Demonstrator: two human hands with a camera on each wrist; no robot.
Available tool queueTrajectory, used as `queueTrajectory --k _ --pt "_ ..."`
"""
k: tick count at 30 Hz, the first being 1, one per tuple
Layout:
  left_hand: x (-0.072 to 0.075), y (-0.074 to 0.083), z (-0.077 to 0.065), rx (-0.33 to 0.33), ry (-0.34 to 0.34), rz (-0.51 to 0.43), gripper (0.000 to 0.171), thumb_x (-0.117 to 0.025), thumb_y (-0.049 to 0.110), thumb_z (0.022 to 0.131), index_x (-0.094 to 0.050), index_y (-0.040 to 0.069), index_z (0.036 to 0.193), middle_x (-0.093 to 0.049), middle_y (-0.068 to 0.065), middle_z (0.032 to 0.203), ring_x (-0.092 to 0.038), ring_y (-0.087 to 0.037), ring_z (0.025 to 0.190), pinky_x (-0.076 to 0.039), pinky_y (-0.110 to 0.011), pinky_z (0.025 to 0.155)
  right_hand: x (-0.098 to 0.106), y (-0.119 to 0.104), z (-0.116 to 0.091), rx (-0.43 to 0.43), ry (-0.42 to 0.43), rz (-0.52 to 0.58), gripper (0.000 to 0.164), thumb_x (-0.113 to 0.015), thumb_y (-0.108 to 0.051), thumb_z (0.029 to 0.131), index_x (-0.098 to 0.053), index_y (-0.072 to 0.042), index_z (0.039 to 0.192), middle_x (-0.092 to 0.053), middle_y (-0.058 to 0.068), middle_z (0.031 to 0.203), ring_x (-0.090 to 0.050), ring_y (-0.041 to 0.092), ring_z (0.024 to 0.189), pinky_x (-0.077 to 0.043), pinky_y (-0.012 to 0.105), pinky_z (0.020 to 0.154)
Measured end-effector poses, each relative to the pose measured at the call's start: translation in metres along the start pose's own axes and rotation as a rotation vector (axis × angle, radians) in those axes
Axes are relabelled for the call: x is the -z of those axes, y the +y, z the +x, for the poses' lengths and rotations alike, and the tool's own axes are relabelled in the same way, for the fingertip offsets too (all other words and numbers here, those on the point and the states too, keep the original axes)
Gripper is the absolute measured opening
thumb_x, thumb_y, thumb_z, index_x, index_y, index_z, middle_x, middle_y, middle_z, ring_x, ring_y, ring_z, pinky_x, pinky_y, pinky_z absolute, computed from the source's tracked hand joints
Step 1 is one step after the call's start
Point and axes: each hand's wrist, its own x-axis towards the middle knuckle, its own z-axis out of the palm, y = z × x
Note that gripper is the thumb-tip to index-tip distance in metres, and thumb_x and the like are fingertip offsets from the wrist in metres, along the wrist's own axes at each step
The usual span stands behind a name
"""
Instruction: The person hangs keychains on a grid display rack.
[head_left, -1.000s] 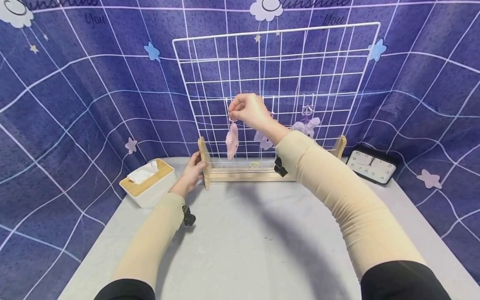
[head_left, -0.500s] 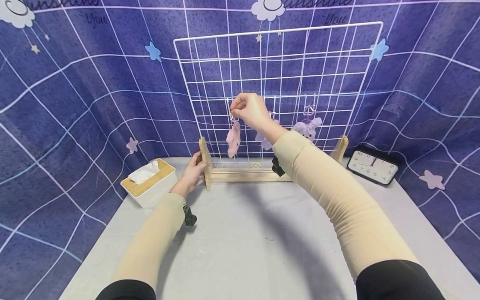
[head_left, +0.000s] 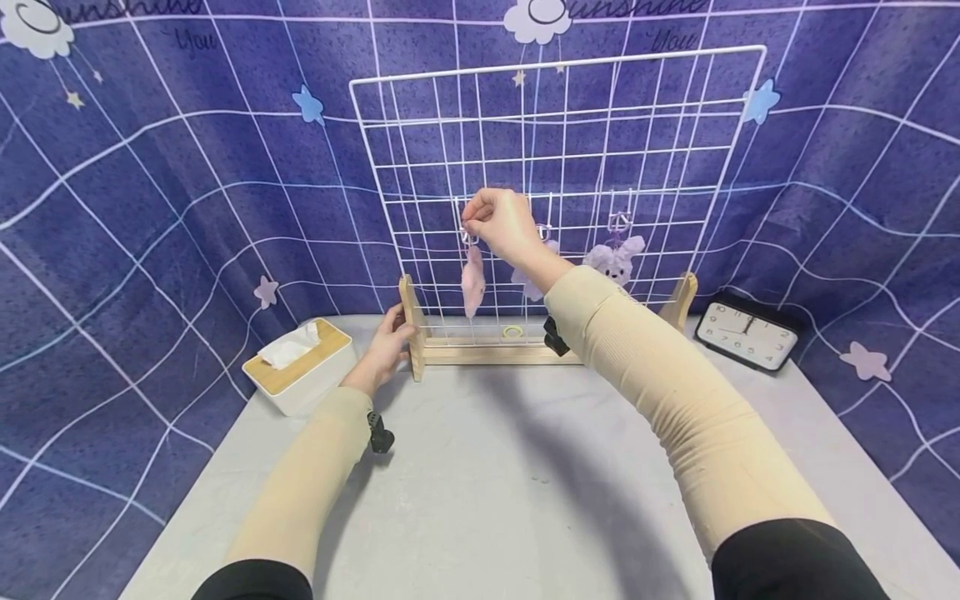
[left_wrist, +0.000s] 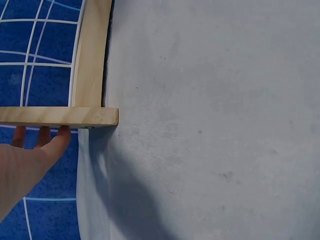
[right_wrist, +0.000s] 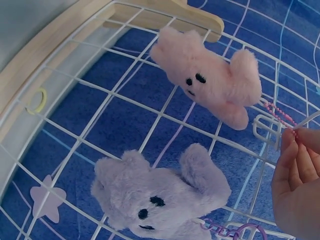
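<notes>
In the head view my right hand [head_left: 504,221] is raised at the white wire grid [head_left: 558,154]. Thumb and fingertips pinch the pink beaded chain of a pink plush keychain [head_left: 472,283], beside a white hook [right_wrist: 265,129]. In the right wrist view the pink plush hangs with its face visible; whether its chain is on the hook cannot be told. My left hand [head_left: 386,343] presses its fingertips against the outer side of the stand's left wooden upright [left_wrist: 60,116]. A lilac plush keychain [right_wrist: 160,195] hangs beside the pink one.
Another lilac plush keychain [head_left: 615,260] hangs farther right. Behind the wooden base bar [head_left: 495,356] shows a yellow ring [head_left: 512,331]. A tissue box [head_left: 300,367] stands left and a clock [head_left: 746,333] right on the grey tabletop [head_left: 465,483]. A patterned curtain [head_left: 225,208] closes the back.
The pink plush has swung and turned, shifting slightly right. My right hand has moved very slightly right and down, still pinching the chain. The left hand stays at the upright.
</notes>
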Motion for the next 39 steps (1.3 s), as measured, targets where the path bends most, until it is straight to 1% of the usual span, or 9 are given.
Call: queueTrajectory --k 6,10,13,20,23,24,30,35,39 --pt "-0.002 0.005 -0.002 0.01 -0.012 -0.033 0.069 -0.045 -0.003 0.1 -0.019 0.01 0.162 -0.023 -0.021 0.162 -0.028 -0.043 0.146 -0.028 -0.068 0.112 0.001 0.0 0.0 -0.006 0.0 -0.002 0.004 -0.073 -0.003 0.093 -0.071 -0.006 0.092 -0.076 0.007 0.093 -0.07 0.016 0.083 -0.056 0.026 0.075" --pt "-0.004 0.017 -0.009 0.03 -0.026 -0.06 0.071 -0.046 -0.006 0.098 -0.018 0.007 0.162 -0.021 -0.023 0.162 -0.026 -0.045 0.146 -0.026 -0.069 0.112 0.001 -0.002 -0.002 -0.015 -0.001 0.006 0.004 -0.073 -0.003 0.093 -0.07 -0.006 0.094 -0.076 0.007 0.095 -0.07 0.016 0.084 -0.056 0.026 0.076" --pt "-0.007 0.024 -0.014 0.04 -0.027 -0.059 0.071 -0.046 -0.007 0.097 -0.018 0.006 0.161 -0.021 -0.024 0.163 -0.025 -0.045 0.146 -0.026 -0.069 0.112 0.0 -0.004 -0.005 -0.013 0.003 0.005 0.005 -0.073 -0.003 0.093 -0.07 -0.007 0.094 -0.076 0.007 0.096 -0.069 0.015 0.085 -0.056 0.025 0.077" --pt "-0.001 0.009 -0.004 0.015 -0.006 -0.035 0.07 -0.045 -0.003 0.099 -0.019 0.012 0.162 -0.022 -0.02 0.163 -0.025 -0.041 0.147 -0.024 -0.069 0.113 -0.001 -0.009 -0.011 0.004 0.028 -0.009 0.005 -0.073 -0.005 0.093 -0.071 -0.006 0.097 -0.075 0.005 0.098 -0.068 0.014 0.088 -0.055 0.024 0.081" --pt "0.0 0.007 -0.003 0.022 -0.005 -0.035 0.07 -0.045 -0.003 0.099 -0.018 0.012 0.163 -0.021 -0.019 0.164 -0.024 -0.041 0.148 -0.024 -0.068 0.114 -0.002 -0.009 -0.014 0.012 0.04 0.003 0.006 -0.073 -0.005 0.093 -0.071 -0.005 0.099 -0.075 0.005 0.098 -0.068 0.015 0.089 -0.054 0.025 0.082" --pt "0.0 0.005 -0.002 0.019 0.003 -0.031 0.07 -0.045 -0.002 0.1 -0.019 0.012 0.163 -0.022 -0.018 0.164 -0.025 -0.04 0.148 -0.024 -0.068 0.114 -0.002 -0.008 -0.016 0.01 0.038 0.011 0.007 -0.073 -0.005 0.093 -0.071 -0.004 0.1 -0.075 0.006 0.099 -0.068 0.015 0.09 -0.054 0.025 0.083" --pt "-0.001 0.002 -0.001 0.002 0.02 -0.026 0.07 -0.046 -0.003 0.098 -0.02 0.009 0.162 -0.025 -0.02 0.162 -0.028 -0.041 0.146 -0.028 -0.066 0.114 -0.003 -0.005 -0.023 0.035 0.042 0.034 0.012 -0.073 -0.005 0.094 -0.072 0.0 0.105 -0.076 0.008 0.102 -0.07 0.018 0.096 -0.055 0.026 0.087" --pt "-0.001 0.002 -0.002 0.005 0.025 -0.02 0.07 -0.046 -0.001 0.099 -0.018 0.01 0.163 -0.024 -0.02 0.163 -0.027 -0.042 0.146 -0.028 -0.064 0.114 -0.002 -0.003 -0.03 0.071 0.054 0.008 0.01 -0.074 -0.007 0.093 -0.073 -0.005 0.103 -0.076 0.006 0.1 -0.07 0.017 0.093 -0.054 0.027 0.087" --pt "-0.001 0.003 -0.003 0.015 0.01 -0.012 0.07 -0.045 0.0 0.101 -0.016 0.01 0.163 -0.022 -0.02 0.164 -0.025 -0.041 0.147 -0.028 -0.063 0.115 -0.001 0.0 -0.039 0.081 0.048 0.031 0.008 -0.074 -0.004 0.092 -0.073 -0.005 0.1 -0.076 0.006 0.097 -0.07 0.016 0.09 -0.053 0.028 0.085"
